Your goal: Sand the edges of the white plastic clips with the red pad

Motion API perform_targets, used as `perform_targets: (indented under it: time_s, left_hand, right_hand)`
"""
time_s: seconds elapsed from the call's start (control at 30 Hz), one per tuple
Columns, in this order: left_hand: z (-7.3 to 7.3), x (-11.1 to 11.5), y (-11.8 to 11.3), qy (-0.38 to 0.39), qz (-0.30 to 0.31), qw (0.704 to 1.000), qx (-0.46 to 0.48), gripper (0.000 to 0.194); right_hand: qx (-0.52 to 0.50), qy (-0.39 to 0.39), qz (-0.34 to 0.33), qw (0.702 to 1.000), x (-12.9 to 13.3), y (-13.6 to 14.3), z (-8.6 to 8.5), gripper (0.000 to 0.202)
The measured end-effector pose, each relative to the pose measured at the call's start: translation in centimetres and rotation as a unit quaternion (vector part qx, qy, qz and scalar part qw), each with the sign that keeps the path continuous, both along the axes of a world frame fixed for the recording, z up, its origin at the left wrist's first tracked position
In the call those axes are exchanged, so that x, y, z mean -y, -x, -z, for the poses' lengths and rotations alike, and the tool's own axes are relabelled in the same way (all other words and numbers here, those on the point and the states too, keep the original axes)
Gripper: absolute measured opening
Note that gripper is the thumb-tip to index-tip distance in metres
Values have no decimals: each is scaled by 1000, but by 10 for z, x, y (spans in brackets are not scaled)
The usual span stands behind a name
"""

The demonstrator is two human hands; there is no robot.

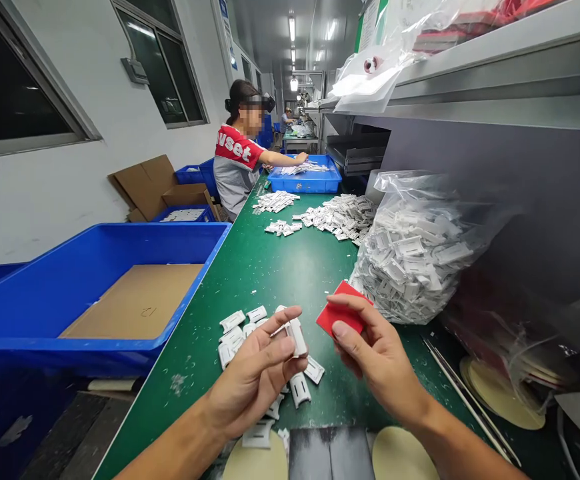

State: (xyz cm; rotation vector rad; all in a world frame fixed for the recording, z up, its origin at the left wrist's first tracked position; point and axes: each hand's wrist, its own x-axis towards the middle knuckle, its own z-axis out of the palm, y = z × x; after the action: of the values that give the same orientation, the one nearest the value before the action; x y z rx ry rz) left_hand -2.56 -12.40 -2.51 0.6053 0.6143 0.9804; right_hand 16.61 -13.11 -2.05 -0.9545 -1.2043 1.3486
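Observation:
My left hand (243,383) pinches a small white plastic part (298,337) between thumb and fingers, above the green tabletop. To its right, my right hand (383,357) grips a flat red square pad (337,317), thumb on its near side and fingers behind. A small gap separates the pad from the part. Loose white plastic parts (230,340) lie in a scattered pile under and behind my left hand, partly hidden by it. Closer to me on the bench are a dark grey block (331,457) and pale yellow discs (403,457) on either side of it.
A clear bag (410,260) full of white parts stands at right, near metal rods (470,397). Further back lie a heap of parts (343,217) and a blue tray (305,183), where a co-worker (237,160) reaches in. A large blue bin (120,345) is at left.

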Motion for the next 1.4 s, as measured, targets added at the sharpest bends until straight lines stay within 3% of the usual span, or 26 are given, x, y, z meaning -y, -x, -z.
perform_targets:
  time_s: [0.07,0.13,0.23,0.3,0.37,0.43,0.63,0.83,0.97,1.07,1.37,1.4]
  left_hand:
    - [1,2,-1,-67,-20,994,-80,25]
    - [5,4,-1,-168,-66,966,-186,16]
    - [14,10,-1,-327,-184,874,-309,21]
    - [19,14,-1,-414,-256,809,-330,36]
    - [22,18,0,-476,-292,764,-323,47]
    - [22,20,0,-511,-309,740,-309,51]
    - [15,24,1,-483,-300,773,-282,55]
    - [10,28,0,-461,-288,787,-292,49]
    - [3,30,-5,-397,-312,817,-278,46]
    - [1,32,-5,-368,-298,839,-268,41]
    - [11,32,2,-343,-306,848,-266,45]
    - [9,31,3,-310,-286,865,-272,45]
  right_hand:
    - [-47,45,-17,998,-2,0,-2,33]
    - [-93,71,-8,993,-4,0,-3,28]
    - [-145,84,-16,986,-3,0,-5,20]
    - [-155,83,-56,983,0,2,-5,22]
    - [-158,85,-78,981,2,4,-4,23]
    - [-170,96,-82,977,3,8,-2,24]
    - [-151,136,-106,974,6,14,3,31]
    - [-23,19,-79,996,15,16,1,27]
    - [-36,34,-32,998,15,17,0,25]
    - [-38,22,-79,996,16,17,-1,27]
    - [-59,18,-98,993,19,21,-2,28]
    - [-59,13,-129,990,21,22,-4,27]
